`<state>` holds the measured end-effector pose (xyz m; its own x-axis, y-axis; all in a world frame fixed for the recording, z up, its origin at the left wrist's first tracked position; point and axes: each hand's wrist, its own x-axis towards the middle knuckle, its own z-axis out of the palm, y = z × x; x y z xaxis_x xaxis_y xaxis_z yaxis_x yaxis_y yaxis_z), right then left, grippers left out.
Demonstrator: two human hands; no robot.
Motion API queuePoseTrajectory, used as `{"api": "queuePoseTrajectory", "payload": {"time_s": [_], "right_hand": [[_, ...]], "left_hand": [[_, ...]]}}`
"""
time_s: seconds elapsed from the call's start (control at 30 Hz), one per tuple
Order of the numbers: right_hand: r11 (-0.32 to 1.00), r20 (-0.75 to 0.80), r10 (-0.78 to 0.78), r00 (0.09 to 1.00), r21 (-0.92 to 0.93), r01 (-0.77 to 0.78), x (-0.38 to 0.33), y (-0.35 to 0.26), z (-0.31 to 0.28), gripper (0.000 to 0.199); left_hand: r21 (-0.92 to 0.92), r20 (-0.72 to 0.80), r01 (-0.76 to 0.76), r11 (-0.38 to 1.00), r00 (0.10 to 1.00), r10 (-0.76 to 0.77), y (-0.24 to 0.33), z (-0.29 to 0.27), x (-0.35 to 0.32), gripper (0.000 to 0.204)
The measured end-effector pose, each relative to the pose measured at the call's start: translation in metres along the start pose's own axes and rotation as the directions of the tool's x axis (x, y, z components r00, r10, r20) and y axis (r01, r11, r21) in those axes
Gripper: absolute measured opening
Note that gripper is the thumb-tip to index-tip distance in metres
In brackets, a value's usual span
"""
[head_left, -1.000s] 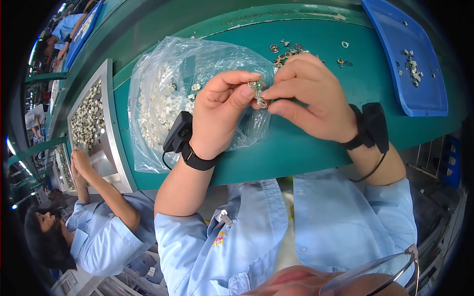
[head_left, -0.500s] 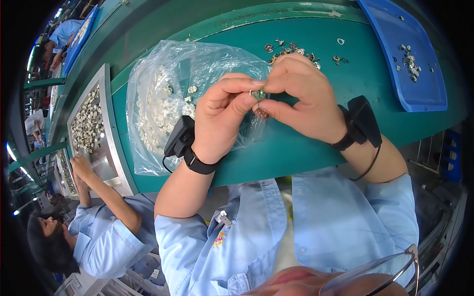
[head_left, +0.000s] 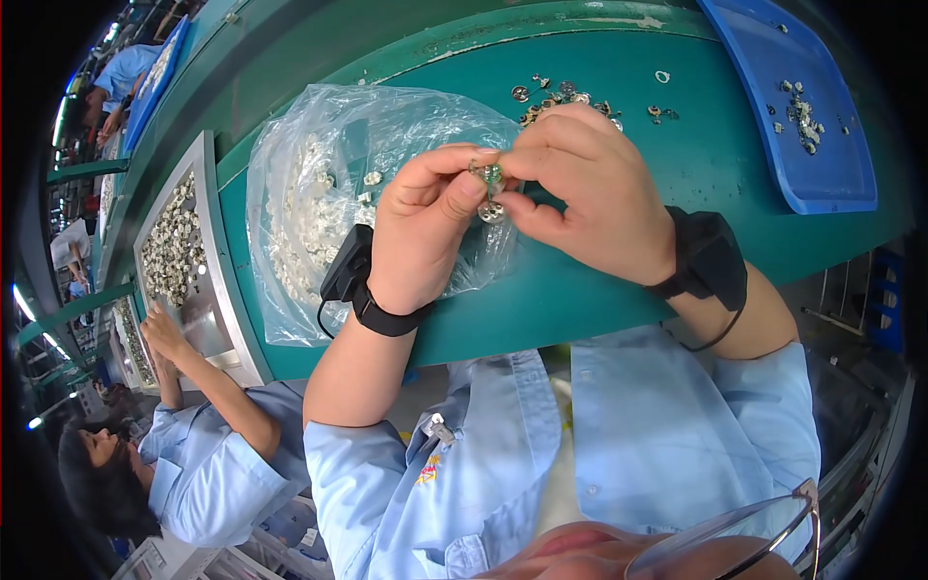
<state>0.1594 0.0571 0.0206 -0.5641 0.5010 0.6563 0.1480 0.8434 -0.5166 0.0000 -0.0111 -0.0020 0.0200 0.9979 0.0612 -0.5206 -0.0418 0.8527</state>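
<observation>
Between my two hands, above the green bench, is a small green-and-metal part with a round silvery disc hanging just below it. My left hand pinches the green part between thumb and forefinger. From the other side my right hand grips the same assembly, its thumb beside the disc and forefinger at the green piece. Exactly how the two pieces join is too small to tell. Under my left hand lies a clear plastic bag holding many small whitish parts.
Loose small metal parts lie behind my right hand, with a ring farther right. A blue tray with several parts sits at the right. Leftward, a co-worker reaches toward a metal-framed tray heaped with parts.
Both hands have shifted slightly left with the part. The hanging disc now shows its silvery face, and the right fingers have moved slightly apart from the left thumb.
</observation>
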Motion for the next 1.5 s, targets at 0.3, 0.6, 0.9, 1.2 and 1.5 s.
{"api": "queuePoseTrajectory", "payload": {"time_s": [0.3, 0.6, 0.9, 1.2, 1.5], "right_hand": [[0.960, 0.093, 0.173, 0.980, 0.206, -0.189, -0.004, 0.011, -0.009, 0.018], [0.886, 0.203, 0.158, 0.966, 0.403, -0.229, -0.001, 0.010, -0.018, 0.020], [0.469, 0.389, 0.322, 0.863, 0.726, -0.503, -0.007, 0.008, -0.011, 0.021], [0.782, 0.292, 0.136, 0.947, 0.555, -0.284, -0.002, 0.020, -0.014, 0.024], [0.402, 0.415, 0.305, 0.857, 0.760, -0.511, -0.005, 0.013, -0.013, 0.022]], "left_hand": [[0.093, -0.051, -0.066, 0.993, 0.996, 0.071, 0.006, 0.003, 0.001, 0.018], [0.201, -0.032, -0.120, 0.972, 0.991, 0.129, 0.005, 0.004, -0.001, 0.017], [0.159, -0.002, 0.017, 0.987, 1.000, -0.017, 0.005, 0.002, -0.002, 0.016], [0.034, -0.014, 0.082, 0.996, 0.997, -0.082, 0.006, -0.001, -0.002, 0.021], [-0.017, -0.008, 0.110, 0.994, 0.994, -0.110, 0.005, 0.001, -0.001, 0.022]]}}
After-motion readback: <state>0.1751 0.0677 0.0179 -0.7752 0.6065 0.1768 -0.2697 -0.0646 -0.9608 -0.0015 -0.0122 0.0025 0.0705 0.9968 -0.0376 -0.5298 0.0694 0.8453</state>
